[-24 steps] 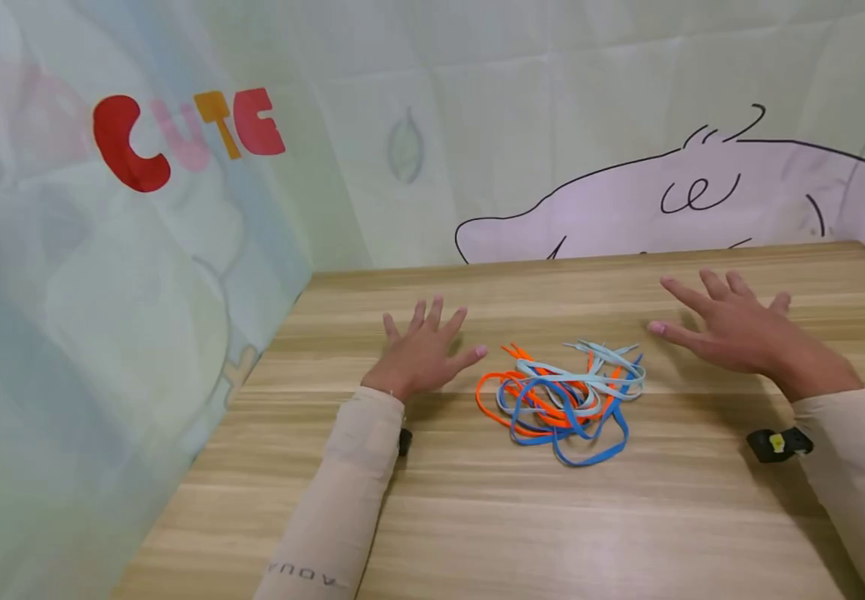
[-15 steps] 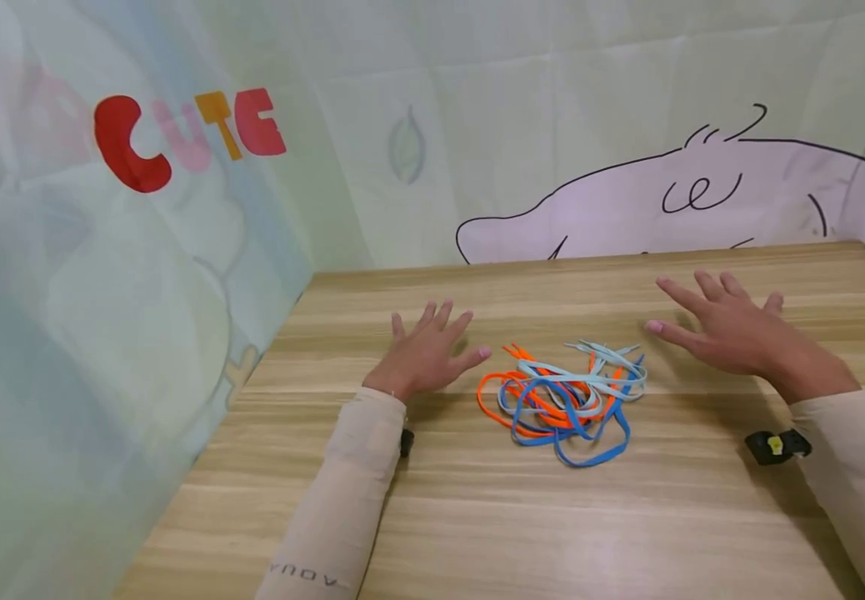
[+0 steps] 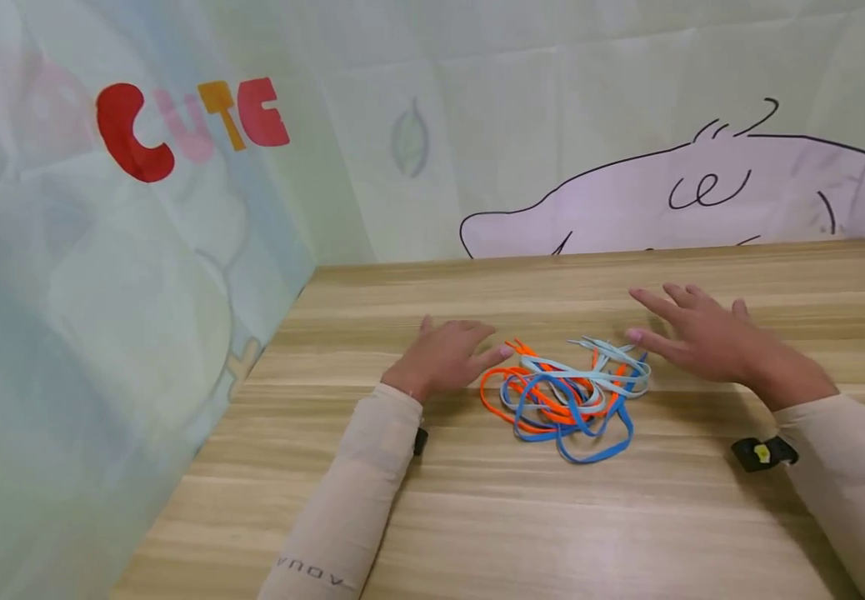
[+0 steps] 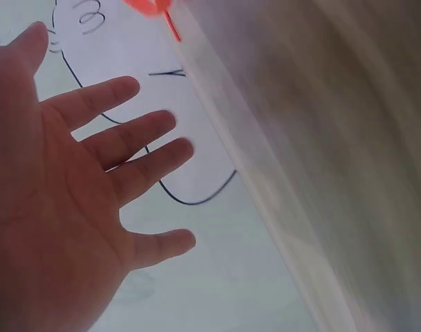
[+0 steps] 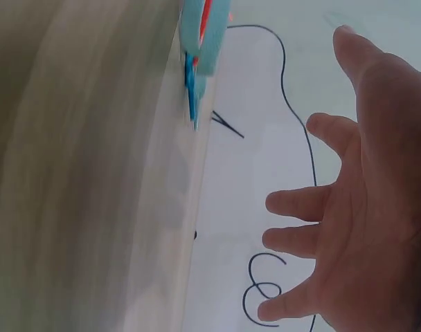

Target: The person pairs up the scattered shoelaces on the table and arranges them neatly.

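A tangled pile of flat shoelaces lies mid-table in the head view: an orange shoelace [image 3: 496,403], a blue shoelace [image 3: 597,457] and a light blue shoelace [image 3: 552,367]. My left hand [image 3: 443,357] is just left of the pile, its thumb tip close to the orange lace ends. On the other side, my right hand [image 3: 710,337] hovers with its thumb near the light blue ends. Both hands hold nothing; the wrist views show the left palm [image 4: 51,187] and the right palm [image 5: 377,207] with fingers spread apart.
The wood-grain table [image 3: 552,533] runs back to a pale printed cloth [image 3: 432,75] with a cartoon outline. Another cloth hangs at the left with the word CUTE [image 3: 132,133]. Each wrist wears a small black device, such as the right wrist device [image 3: 765,454].
Both hands have moved inward toward the shoelaces, the left to the right and the right to the left. The left fingers have swung rightward. The laces lie as before; the head view has shifted slightly.
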Tool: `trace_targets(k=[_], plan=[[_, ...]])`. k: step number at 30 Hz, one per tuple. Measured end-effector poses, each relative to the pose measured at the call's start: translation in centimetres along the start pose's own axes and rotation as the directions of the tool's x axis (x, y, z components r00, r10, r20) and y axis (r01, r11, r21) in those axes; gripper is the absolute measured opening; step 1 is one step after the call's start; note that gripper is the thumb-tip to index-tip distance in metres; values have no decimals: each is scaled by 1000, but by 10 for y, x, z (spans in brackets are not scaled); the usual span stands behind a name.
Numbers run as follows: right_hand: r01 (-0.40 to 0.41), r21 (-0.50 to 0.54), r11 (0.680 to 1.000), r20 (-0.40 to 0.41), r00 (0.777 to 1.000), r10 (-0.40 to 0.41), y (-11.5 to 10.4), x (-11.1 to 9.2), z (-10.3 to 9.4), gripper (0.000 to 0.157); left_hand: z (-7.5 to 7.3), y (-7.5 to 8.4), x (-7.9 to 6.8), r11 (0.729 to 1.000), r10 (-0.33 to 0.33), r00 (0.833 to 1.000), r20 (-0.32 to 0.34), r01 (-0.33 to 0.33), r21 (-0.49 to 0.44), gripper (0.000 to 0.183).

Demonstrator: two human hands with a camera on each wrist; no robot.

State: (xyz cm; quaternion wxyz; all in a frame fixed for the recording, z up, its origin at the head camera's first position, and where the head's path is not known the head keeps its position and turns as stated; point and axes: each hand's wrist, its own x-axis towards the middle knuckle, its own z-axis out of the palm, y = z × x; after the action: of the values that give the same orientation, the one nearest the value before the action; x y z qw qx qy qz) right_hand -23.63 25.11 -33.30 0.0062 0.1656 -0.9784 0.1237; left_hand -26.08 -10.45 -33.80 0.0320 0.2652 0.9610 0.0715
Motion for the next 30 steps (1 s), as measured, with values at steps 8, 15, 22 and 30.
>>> trace_targets(k=[8,15,22,30], plan=[[82,18,996,-73,994,-80,-15,1,6,70,4,17,3,984,173,985,18,-173,49,53],[125,16,992,-120,985,-122,-22,2,10,56,6,26,2,981,183,982,49,-185,50,49],[136,36,990,-119,984,-131,-25,1,12,49,2,31,2,976,205,976,68,-209,65,39],[149,44,988,-94,985,-144,-29,4,12,44,-1,32,2,981,182,979,94,-188,59,41]])
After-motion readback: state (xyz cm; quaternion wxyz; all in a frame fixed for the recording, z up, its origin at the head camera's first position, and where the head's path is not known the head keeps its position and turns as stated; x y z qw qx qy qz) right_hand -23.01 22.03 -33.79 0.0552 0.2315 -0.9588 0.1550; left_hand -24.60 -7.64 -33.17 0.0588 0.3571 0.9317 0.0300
